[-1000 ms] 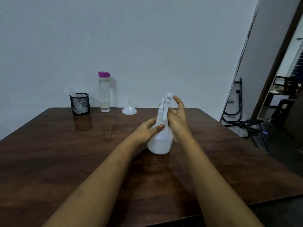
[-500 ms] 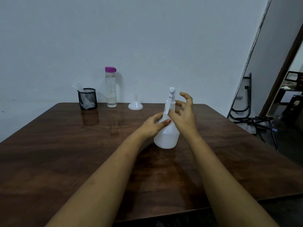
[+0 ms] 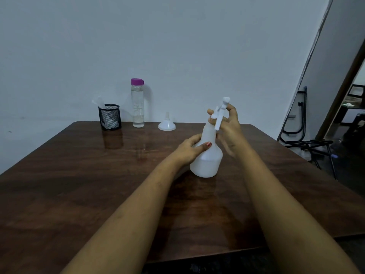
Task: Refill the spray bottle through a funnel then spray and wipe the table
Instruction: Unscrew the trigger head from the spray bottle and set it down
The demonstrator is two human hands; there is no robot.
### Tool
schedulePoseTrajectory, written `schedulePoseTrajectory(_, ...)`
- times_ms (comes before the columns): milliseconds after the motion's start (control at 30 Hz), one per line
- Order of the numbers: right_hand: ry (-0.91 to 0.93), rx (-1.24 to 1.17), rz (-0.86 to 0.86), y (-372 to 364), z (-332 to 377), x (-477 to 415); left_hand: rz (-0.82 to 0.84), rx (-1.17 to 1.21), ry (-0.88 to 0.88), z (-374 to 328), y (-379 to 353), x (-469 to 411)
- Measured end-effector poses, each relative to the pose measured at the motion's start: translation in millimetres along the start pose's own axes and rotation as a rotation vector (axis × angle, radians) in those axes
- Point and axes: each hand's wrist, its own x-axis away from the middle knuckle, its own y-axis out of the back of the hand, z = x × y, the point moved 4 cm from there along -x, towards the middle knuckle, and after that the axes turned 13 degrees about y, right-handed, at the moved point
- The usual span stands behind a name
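A black mesh cup [image 3: 109,117] stands near folded metal stands [image 3: 308,144].

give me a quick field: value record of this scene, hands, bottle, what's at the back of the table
left hand: grips spray bottle body, bottle standing on table
right hand: fingers on spray head, which looks tilted at the neck
funnel: upside down, back of table, untouched
water bottle: purple cap on, upright, left of funnel
mesh cup: far left, something white inside
stage: refill not yet begun
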Motion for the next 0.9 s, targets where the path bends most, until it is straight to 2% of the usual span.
schedulePoseTrajectory(267, 0.020, -0.007, 0.018, 2, 11, -7, 0.000, 0.018, 0.036, -1, -1, 4)
schedulePoseTrajectory(467, 0.108, 0.157, -0.035, 9, 34, -15, -0.016, -0.012, 0.074, -6, -1, 3)
schedulePoseTrajectory(733, 0.253, 0.202, -0.123, 18, 84, -34, -0.108, -0.223, 0.099, -26, 1, 9)
schedulePoseTrajectory(900, 0.396, 0.197, -0.185, 24, 121, -43, -0.188, -0.472, 0.086, -37, 3, 10)
